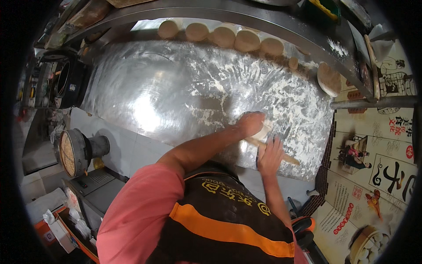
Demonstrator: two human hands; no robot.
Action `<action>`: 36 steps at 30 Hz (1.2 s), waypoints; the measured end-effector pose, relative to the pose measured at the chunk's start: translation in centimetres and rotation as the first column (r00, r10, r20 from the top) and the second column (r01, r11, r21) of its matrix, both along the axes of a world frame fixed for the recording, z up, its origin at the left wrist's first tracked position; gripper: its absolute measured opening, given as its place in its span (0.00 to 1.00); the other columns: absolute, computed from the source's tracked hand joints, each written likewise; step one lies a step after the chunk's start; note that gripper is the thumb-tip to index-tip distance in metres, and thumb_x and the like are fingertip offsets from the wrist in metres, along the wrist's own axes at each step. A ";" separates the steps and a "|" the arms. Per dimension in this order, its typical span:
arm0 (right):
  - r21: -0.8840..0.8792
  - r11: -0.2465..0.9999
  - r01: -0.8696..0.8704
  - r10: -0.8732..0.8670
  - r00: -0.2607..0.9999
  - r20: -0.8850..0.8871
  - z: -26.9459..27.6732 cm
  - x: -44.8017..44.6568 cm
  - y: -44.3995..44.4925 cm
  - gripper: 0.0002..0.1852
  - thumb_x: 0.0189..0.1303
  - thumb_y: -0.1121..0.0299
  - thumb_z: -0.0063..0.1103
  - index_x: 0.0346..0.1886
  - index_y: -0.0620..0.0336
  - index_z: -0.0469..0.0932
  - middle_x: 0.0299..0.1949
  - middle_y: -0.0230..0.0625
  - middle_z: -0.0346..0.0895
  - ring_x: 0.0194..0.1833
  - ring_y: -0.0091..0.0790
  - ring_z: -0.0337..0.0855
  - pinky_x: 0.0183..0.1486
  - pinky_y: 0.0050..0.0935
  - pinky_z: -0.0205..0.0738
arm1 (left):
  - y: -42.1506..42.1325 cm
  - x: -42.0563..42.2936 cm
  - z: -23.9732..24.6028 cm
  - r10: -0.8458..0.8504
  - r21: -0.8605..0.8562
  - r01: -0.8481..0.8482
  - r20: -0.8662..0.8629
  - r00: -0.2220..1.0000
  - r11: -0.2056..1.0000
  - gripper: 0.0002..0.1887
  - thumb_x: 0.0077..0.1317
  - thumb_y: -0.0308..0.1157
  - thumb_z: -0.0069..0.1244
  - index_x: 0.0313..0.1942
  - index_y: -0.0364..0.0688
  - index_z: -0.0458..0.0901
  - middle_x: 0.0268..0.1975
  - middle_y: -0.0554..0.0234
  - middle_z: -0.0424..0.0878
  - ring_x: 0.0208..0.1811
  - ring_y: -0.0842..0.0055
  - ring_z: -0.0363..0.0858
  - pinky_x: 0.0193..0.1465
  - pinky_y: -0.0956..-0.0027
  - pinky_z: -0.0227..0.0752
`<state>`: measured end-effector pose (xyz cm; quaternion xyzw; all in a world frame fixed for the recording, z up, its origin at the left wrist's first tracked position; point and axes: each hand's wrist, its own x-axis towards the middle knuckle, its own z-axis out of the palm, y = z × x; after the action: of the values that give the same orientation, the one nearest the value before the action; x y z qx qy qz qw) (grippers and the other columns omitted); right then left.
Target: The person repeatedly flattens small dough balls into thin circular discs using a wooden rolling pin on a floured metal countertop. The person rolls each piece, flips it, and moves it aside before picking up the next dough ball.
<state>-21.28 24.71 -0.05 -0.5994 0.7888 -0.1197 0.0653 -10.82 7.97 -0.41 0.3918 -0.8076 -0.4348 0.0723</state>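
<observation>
My left hand [252, 123] is closed around the edge of a small, pale, flattened piece of dough [261, 133] on the floured metal worktop [211, 109]. Just to its right, my right hand [272, 155] lies with fingers stretched over a thin wooden rolling pin [291, 160]. The pin lies slantwise; its left end is beside the dough, and my right palm covers its middle. White flour is spread thickly over the worktop around and beyond both hands.
Several large, pale, rounded pieces [247, 40], apparently dough, line the back of the worktop under a metal shelf [211, 13]. A small lump [293, 62] and a round, brown-topped piece [329, 79] are at back right. A round steamer [67, 152] stands left, off the worktop.
</observation>
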 end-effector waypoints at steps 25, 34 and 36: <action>-0.008 1.000 0.000 0.000 1.000 -0.013 0.5 1.8 0.9 0.28 0.61 0.54 0.57 0.59 0.63 0.72 0.63 0.53 0.64 0.65 0.57 0.62 0.64 0.56 0.55 | -2.6 1.5 -2.2 0.048 0.148 -0.024 -0.160 0.986 0.989 0.16 0.61 0.35 0.49 0.45 0.33 0.81 0.36 0.38 0.83 0.40 0.53 0.83 0.46 0.56 0.74; -0.169 0.984 0.062 -0.061 0.998 0.015 -0.9 -2.6 -6.9 0.25 0.68 0.57 0.49 0.61 0.65 0.71 0.67 0.54 0.63 0.66 0.58 0.62 0.67 0.60 0.51 | -2.5 0.2 0.7 -0.144 -0.023 0.145 0.061 0.988 0.989 0.19 0.64 0.44 0.52 0.43 0.35 0.82 0.38 0.39 0.83 0.40 0.50 0.83 0.45 0.55 0.74; -0.096 0.995 -0.026 0.027 1.000 0.010 0.2 -0.4 -2.8 0.25 0.65 0.57 0.51 0.60 0.65 0.71 0.66 0.52 0.64 0.65 0.58 0.63 0.66 0.58 0.53 | -2.3 0.7 -0.7 -0.061 -0.043 0.061 0.012 0.998 0.997 0.19 0.64 0.43 0.52 0.43 0.35 0.82 0.39 0.39 0.83 0.42 0.50 0.83 0.47 0.54 0.74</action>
<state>-21.68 21.95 0.18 -0.6117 0.7736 -0.1599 0.0425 -10.16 5.70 -1.08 0.3677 -0.8289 -0.4168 0.0631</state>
